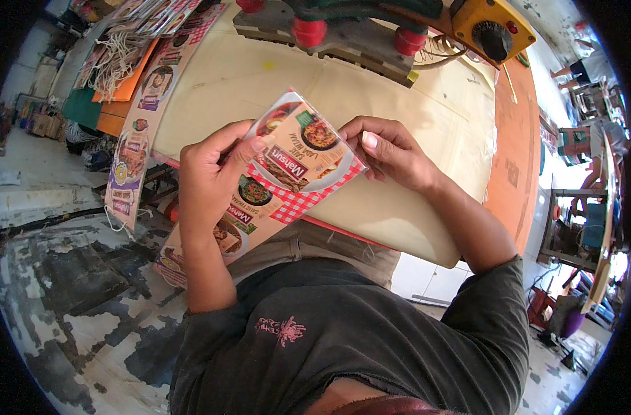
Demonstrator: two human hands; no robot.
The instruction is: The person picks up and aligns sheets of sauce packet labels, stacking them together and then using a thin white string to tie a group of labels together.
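A long glossy printed banner strip (288, 200) with food pictures and a red-and-white check band hangs slantwise over my lap. Its upper end is folded over on itself above the table's near edge. My left hand (215, 155) grips the left side of the fold, thumb on top. At the right edge of the fold, my right hand (391, 149) has its fingers curled in, thumb against index finger. Whatever that pinch holds is hidden. A matching strip (132, 155) lies along the table's left side and droops past its edge, a white cord at its lower end.
Beyond my hands stands a dark metal bar machine (329, 45) with red knobs and a yellow control box (495, 31). Cream sheeting (426, 104) covers the worktable. At the far left are stacked printed strips (156, 17) with bunched white cords (118, 62). Shelves (575, 221) stand at right.
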